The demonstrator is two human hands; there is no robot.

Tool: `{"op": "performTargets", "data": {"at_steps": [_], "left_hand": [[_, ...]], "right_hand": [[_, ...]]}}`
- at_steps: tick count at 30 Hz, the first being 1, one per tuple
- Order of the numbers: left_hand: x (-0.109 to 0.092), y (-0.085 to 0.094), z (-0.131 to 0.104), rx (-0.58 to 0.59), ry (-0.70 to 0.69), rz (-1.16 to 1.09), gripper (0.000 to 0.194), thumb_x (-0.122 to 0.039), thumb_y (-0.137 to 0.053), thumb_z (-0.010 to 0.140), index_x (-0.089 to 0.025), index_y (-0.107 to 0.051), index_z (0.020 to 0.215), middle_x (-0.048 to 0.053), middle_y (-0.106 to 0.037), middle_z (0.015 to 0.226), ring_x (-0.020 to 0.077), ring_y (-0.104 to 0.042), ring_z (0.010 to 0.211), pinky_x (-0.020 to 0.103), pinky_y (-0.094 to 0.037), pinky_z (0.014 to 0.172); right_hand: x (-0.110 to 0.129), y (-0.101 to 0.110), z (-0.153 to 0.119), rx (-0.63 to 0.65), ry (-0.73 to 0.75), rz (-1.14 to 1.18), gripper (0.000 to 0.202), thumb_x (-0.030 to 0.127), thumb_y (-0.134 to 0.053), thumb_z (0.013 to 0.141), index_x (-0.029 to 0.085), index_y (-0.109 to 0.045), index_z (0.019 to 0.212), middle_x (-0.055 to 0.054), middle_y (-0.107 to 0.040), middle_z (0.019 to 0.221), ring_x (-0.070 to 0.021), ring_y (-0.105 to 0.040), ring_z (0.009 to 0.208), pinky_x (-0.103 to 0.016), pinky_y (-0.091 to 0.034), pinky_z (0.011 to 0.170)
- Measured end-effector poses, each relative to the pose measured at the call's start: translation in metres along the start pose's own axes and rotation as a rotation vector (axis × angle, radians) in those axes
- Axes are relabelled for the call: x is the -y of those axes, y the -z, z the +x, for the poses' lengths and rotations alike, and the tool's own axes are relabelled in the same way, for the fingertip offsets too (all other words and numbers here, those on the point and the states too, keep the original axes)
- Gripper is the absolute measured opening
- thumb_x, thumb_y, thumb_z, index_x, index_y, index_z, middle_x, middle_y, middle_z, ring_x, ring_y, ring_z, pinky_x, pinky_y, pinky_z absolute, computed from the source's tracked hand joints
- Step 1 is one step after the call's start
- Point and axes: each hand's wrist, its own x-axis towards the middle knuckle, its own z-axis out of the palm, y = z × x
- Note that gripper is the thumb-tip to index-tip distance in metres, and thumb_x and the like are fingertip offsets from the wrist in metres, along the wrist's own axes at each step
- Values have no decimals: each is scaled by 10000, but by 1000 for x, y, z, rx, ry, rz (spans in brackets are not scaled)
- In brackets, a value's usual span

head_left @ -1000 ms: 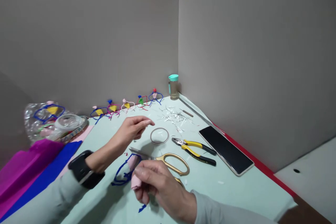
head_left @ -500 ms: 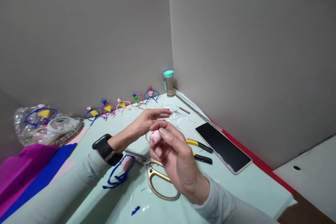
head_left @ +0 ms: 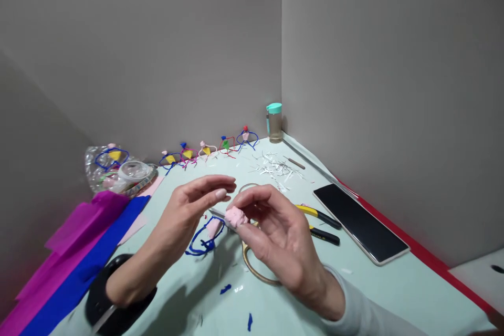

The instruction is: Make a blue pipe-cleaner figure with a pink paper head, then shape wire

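A small crumpled pink ball (head_left: 236,217) is pinched between the thumb and fingers of my right hand (head_left: 281,239), over the middle of the table. To its left, my left hand (head_left: 192,207) has its fingers stretched out and a gap below them, with nothing in it. Under the hands lie scissors with brass handles (head_left: 258,271), partly covered by my right hand. A blue wire figure with a pink body (head_left: 213,228) lies just below my left hand. Pliers with yellow and black handles (head_left: 325,235) lie right of my right hand.
Several small wire figures (head_left: 207,151) stand along the back wall. A bottle (head_left: 275,123) is in the corner, near white scraps (head_left: 275,168). A phone (head_left: 360,223) lies at the right. Magenta paper (head_left: 79,252), blue paper (head_left: 84,268) and a tape roll (head_left: 136,170) are at the left.
The view has shifted left, so the table things appear further right. My left hand has drawn back from above my right hand to its left side. The pink ball has turned in my right hand.
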Motion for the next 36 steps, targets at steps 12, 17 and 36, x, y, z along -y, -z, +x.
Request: {"op": "performTargets", "data": {"at_steps": [12, 17, 36], "left_hand": [[13, 4, -66, -51, -69, -163, 194, -314, -833, 816, -360, -769, 993, -37, -737, 956, 138, -674, 882, 157, -554, 771], [25, 3, -76, -119, -12, -174, 151, -297, -817, 831, -349, -757, 960, -34, -710, 930, 135, -656, 831, 173, -559, 757], [85, -1, -115, -152, 342, -459, 169, -365, -806, 824, -275, -671, 873, -8, -639, 849, 164, -617, 832, 235, -497, 754]], "right_hand": [[-2, -4, -5, 177, 460, -604, 297, 24, -568, 903, 224, -610, 1118, -68, -728, 1028, -209, -685, 969, -400, -567, 846], [-10, -4, -9, 208, 402, -616, 289, 43, -599, 893, 201, -598, 1134, -112, -683, 1115, -214, -656, 1062, -364, -584, 871], [-49, -9, -36, 483, 188, -792, 262, 68, -566, 834, 227, -521, 1037, -37, -651, 926, -204, -578, 872, -363, -500, 812]]}}
